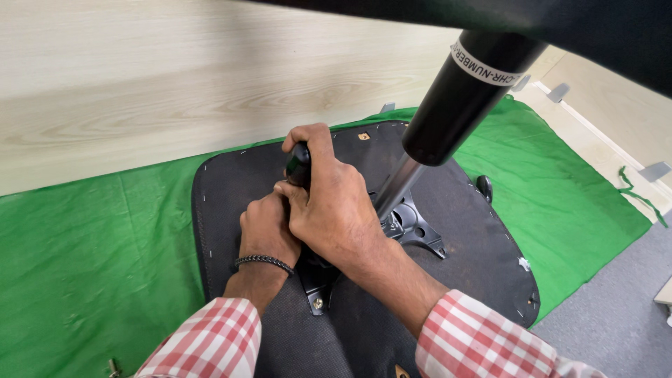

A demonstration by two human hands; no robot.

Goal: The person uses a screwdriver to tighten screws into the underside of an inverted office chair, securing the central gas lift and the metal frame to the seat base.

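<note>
Green cloth point(84, 266) lay left of our hands. Our left hand point(266, 231) pressed closed against the mechanism plate point(318, 283); our right hand point(332, 210) gripped the black lever knob point(297, 164). Right of them, the gas cylinder point(462, 98) already stood seated; the upturned seat base point(483, 259) remained unfinished.

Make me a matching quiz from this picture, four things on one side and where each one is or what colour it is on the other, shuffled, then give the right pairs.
Things:
1. green cloth
2. gas lift cylinder
3. beaded bracelet
4. black handle

Descriptions:
A. around the left wrist
B. spread on the floor under the upturned chair seat
C. gripped by the right hand
D. rising from the black metal mechanism plate toward the camera

Pairs: 1-B, 2-D, 3-A, 4-C
</note>
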